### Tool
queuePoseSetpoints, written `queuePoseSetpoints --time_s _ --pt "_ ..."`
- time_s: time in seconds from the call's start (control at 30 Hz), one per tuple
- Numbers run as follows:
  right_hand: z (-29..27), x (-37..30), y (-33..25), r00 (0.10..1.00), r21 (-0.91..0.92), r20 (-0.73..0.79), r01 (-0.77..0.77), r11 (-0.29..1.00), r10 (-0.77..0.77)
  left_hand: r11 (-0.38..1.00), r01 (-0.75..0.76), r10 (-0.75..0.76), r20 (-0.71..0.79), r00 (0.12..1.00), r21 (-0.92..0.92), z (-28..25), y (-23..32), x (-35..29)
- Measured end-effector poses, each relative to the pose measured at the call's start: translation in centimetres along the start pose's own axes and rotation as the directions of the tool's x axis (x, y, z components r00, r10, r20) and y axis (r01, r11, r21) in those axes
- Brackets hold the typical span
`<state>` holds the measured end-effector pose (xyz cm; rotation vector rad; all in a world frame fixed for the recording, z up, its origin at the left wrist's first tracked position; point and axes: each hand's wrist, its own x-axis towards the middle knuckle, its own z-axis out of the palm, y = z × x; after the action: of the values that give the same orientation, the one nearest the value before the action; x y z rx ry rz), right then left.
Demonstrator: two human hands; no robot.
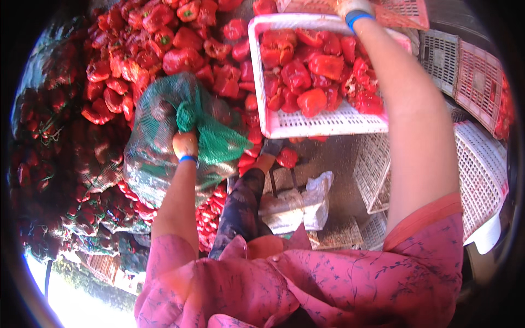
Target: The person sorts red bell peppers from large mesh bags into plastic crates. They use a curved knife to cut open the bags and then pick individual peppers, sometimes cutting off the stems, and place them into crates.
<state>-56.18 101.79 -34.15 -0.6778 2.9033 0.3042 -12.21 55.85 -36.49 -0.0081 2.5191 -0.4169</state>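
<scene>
My left hand (185, 145) is closed on the gathered neck of a green mesh bag (158, 126), just below its knot. The bag is bulky and filled; dark reddish shapes show through the net. My right arm reaches far forward, and my right hand (354, 7) is at the top edge of the picture, above the far rim of a white plastic crate (322, 128). Its fingers are cut off or smeared, so their grip does not show. Red bell peppers (313, 103), several of them broken, lie in the crate. Both wrists carry a blue band.
A large heap of red peppers (186, 57) spreads at the far left. Filled mesh bags (82, 158) are stacked along the left side. Slatted crates (459, 158) stand on the right. By my leg (240, 205) is a low seat with a whitish cover (295, 208).
</scene>
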Motion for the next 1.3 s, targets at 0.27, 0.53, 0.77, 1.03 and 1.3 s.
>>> queuePoseSetpoints --time_s 0.27,0.53,0.77,1.03,1.3 --pt "-2.4 1.3 1.3 0.947 -0.205 0.312 -0.007 0.979 0.072 0.994 -0.059 0.061 -0.018 0.998 0.091 1.8 -2.6 4.4" --pt "-1.2 2.9 3.3 0.877 -0.262 0.46 0.281 0.923 -0.136 0.983 -0.116 0.11 0.05 0.993 0.145 1.5 -2.9 5.2" --pt "0.3 1.9 4.2 0.883 -0.236 0.458 0.233 0.943 -0.104 0.998 -0.066 0.065 0.145 0.987 0.0 -0.4 -2.3 5.2" --pt "-1.2 2.0 5.3 0.869 0.154 0.463 0.114 0.981 -0.173 0.983 0.035 0.008 0.226 0.974 -0.183 -0.9 -1.6 5.2" --pt "-0.7 1.8 5.6 0.893 0.206 0.437 0.018 0.978 -0.109 0.848 0.316 -0.117 0.431 0.895 -0.425 -2.0 -1.0 5.9"
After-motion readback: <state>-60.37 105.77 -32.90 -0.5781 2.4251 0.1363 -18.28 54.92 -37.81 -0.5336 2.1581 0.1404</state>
